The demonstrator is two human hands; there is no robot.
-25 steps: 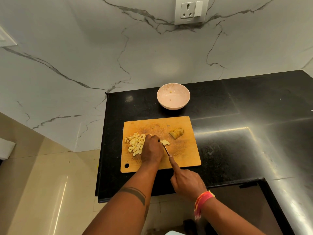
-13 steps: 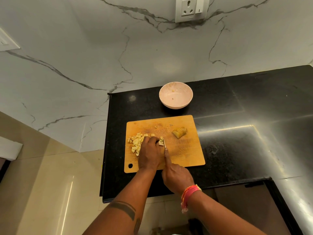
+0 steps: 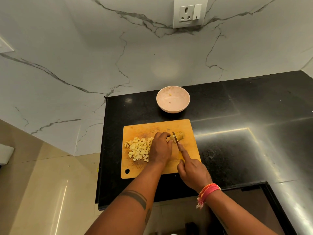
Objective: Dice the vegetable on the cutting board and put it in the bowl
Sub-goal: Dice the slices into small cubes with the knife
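A wooden cutting board (image 3: 188,150) lies on the black counter. A pile of pale diced vegetable cubes (image 3: 138,148) covers its left part. A sliced vegetable chunk (image 3: 180,135) sits near the board's far right. My left hand (image 3: 160,148) rests on the board between the two, its curled fingertips holding the chunk's near end. My right hand (image 3: 192,172) grips a small knife (image 3: 175,139), index finger stretched along the spine, with the blade at the chunk. A pink bowl (image 3: 172,101) stands beyond the board with a few scraps inside.
The black counter (image 3: 245,150) stretches right of the board, its left edge just beside the board. A marble wall with a power socket (image 3: 188,13) rises behind. A dark recess (image 3: 254,209) lies at the lower right; beige floor lies to the left.
Both hands moved from the diced pile toward the sliced chunk at the far right. The knife blade now sits at that chunk, and my left fingers hold it.
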